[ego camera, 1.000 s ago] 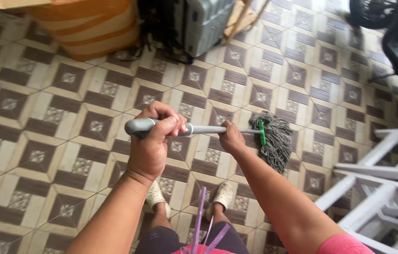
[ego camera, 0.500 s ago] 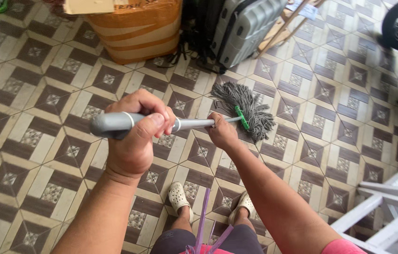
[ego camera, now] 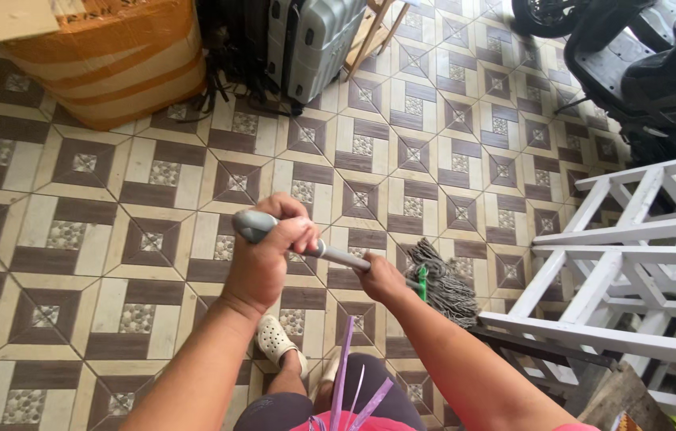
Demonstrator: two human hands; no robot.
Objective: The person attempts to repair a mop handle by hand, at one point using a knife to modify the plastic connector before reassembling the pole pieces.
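I hold a mop with a grey metal handle and a grey string head with a green clip. My left hand is closed around the grey grip at the top end of the handle. My right hand grips the shaft lower down, close to the mop head. The mop head rests on the patterned brown and cream tile floor, just left of a white wooden frame. My feet in pale clogs show below the hands.
A white wooden frame stands at the right. A taped cardboard box and a grey suitcase stand at the back. A dark scooter is parked at the top right.
The mop head has swung back toward me and to the right, from near the suitcase to beside the white frame. Both hands kept their grip on the handle.
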